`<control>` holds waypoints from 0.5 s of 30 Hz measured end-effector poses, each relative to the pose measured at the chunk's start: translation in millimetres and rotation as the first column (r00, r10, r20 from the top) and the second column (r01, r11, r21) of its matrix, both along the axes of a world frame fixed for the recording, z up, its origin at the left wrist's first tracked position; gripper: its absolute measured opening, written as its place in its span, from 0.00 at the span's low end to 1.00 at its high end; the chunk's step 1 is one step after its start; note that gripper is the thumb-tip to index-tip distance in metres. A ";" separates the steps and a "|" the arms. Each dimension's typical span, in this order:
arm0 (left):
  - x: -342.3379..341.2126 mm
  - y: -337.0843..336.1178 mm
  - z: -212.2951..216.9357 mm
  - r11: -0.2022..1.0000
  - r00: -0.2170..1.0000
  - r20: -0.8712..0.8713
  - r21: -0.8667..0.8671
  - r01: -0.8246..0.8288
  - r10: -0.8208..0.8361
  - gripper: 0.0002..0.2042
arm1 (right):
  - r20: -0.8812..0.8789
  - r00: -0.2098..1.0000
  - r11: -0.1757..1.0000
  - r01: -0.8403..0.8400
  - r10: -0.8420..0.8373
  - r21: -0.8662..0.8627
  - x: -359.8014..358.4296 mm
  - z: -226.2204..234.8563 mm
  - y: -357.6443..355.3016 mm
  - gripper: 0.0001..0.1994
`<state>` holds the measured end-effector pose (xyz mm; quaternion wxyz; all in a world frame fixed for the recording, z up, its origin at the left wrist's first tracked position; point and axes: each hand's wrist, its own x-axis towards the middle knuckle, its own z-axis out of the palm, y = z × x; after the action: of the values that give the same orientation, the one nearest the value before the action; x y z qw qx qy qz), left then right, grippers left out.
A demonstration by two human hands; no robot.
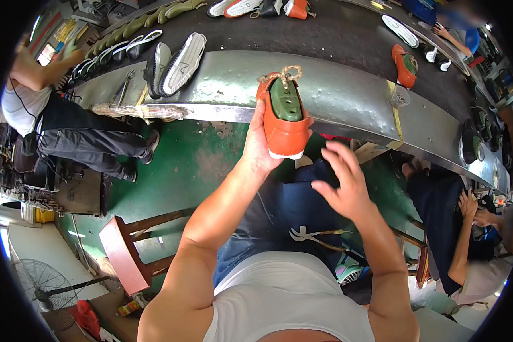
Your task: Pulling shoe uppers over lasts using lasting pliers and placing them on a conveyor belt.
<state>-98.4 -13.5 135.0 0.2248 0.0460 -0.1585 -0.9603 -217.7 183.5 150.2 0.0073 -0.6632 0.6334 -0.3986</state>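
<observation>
My left hand (260,139) grips an orange shoe upper (288,132) stretched over a green shoe last (286,100). A loop of twisted cord (289,74) sticks up at its far end, and a bit of white shows along the near lower edge. To the right of the shoe, my right hand (345,182) hovers apart from it, fingers spread and holding nothing. Lasting pincers (313,233) with metal jaws lie across my lap.
Ahead runs a dark conveyor belt (302,34) with a metal edge (228,71). On it are a pair of white-soled shoes (182,64), another orange shoe (404,65) and a row of lasted shoes (117,54). Co-workers stand left and sit right. A wooden stool (125,256) is at left.
</observation>
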 end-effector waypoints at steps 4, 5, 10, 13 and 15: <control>4.8 -2.7 1.1 0.990 0.991 -0.131 0.139 -0.008 0.026 0.28 | -0.085 0.994 0.991 -0.083 0.074 -0.109 -5.2 25.7 -63.3 0.46; 5.2 -2.2 -0.5 0.987 0.996 -0.051 0.148 -0.064 0.072 0.28 | -0.128 0.986 0.983 -0.123 0.106 -0.136 -6.1 27.9 -75.7 0.47; 3.7 -6.1 12.5 0.987 0.998 0.000 0.147 -0.064 0.064 0.26 | -0.270 0.932 0.907 -0.316 0.241 -0.280 -13.7 24.9 -121.1 0.51; 5.5 -15.2 25.5 0.991 0.982 0.140 0.026 -0.130 0.125 0.27 | -0.259 0.947 0.890 -0.278 0.190 -0.362 -6.2 25.4 -129.5 0.49; 6.5 -19.9 30.1 0.984 0.964 0.208 -0.109 -0.143 0.163 0.28 | -0.258 0.949 0.880 -0.275 0.182 -0.388 -6.6 26.5 -133.4 0.48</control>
<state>-91.9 -33.3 165.1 0.2818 0.1518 -0.2225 -0.9209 -224.3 50.1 176.7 -0.1564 -0.7585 0.4468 -0.4478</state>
